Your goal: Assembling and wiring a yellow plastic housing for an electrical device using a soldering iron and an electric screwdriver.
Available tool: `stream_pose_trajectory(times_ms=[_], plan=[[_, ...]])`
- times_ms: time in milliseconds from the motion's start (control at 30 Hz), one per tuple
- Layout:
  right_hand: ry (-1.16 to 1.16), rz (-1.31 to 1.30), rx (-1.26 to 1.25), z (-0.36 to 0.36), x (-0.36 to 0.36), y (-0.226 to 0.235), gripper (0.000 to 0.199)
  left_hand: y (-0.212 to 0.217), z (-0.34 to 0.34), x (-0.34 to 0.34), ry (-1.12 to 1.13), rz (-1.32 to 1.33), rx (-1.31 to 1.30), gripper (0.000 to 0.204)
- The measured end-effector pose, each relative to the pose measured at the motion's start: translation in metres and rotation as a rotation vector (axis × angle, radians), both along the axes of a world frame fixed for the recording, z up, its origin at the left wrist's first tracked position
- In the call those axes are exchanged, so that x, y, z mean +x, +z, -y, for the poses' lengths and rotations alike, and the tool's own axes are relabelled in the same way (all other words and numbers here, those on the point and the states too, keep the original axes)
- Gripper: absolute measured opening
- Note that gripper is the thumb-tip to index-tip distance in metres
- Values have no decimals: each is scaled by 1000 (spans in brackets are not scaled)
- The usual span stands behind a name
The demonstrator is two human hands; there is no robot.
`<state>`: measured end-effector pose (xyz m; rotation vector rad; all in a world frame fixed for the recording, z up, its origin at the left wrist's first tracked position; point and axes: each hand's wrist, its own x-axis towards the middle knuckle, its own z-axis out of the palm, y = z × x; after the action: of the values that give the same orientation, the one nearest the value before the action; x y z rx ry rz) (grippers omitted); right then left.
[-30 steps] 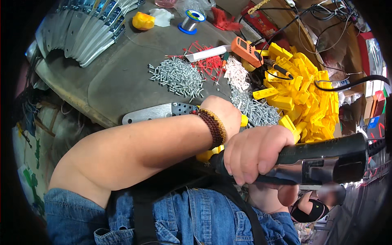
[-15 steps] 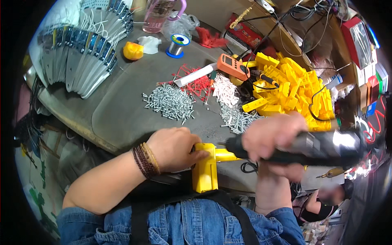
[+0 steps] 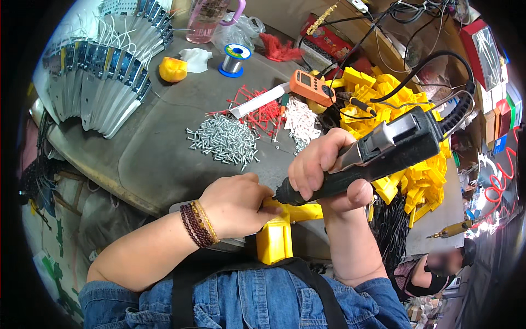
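My left hand is closed on the upper end of a yellow plastic housing at the table's near edge. A yellow arm sticks out from the housing toward the right. My right hand is wrapped round a black corded electric screwdriver, held slantwise with its nose down to the left. That nose is at the top of the housing, close to my left fingertips; the bit and whatever it touches are hidden. Beyond my hands lie a heap of silver screws and a pile of white small parts.
Yellow plastic parts are heaped at right, near black wires. Farther back are red leads, an orange multimeter, a solder spool and a pink-handled cup. Grey panels stand at left. Another person sits lower right.
My right hand has brought the screwdriver left and tilted it, its nose now at the housing's top by my left fingers. My left hand keeps hold of the housing.
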<state>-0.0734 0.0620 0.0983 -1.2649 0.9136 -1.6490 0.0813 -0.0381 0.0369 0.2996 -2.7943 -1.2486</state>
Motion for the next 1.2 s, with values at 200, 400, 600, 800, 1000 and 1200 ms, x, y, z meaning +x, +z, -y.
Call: stream_pose_trajectory(times_ms=[200, 400, 600, 800, 1000, 1200], plan=[[32, -44, 91, -2, -3, 8, 62, -7, -2, -2, -6, -69, -57, 35], [3, -211, -318, -38, -42, 6, 68, -20, 2, 13, -74, -281, -96, 34], [-277, 228, -8, -140, -78, -24, 53, -12, 13, 13, -288, -276, -112, 70], [-448, 560, -212, -191, -39, -74, 45, -19, 7, 7, -229, -339, -180, 64], [-434, 716, -209, -200, -29, -96, 36, -12, 5, 2, -242, -266, -173, 60], [-421, 694, -200, -194, -23, -97, 36, -12, 1, 3, -226, -277, -179, 60]])
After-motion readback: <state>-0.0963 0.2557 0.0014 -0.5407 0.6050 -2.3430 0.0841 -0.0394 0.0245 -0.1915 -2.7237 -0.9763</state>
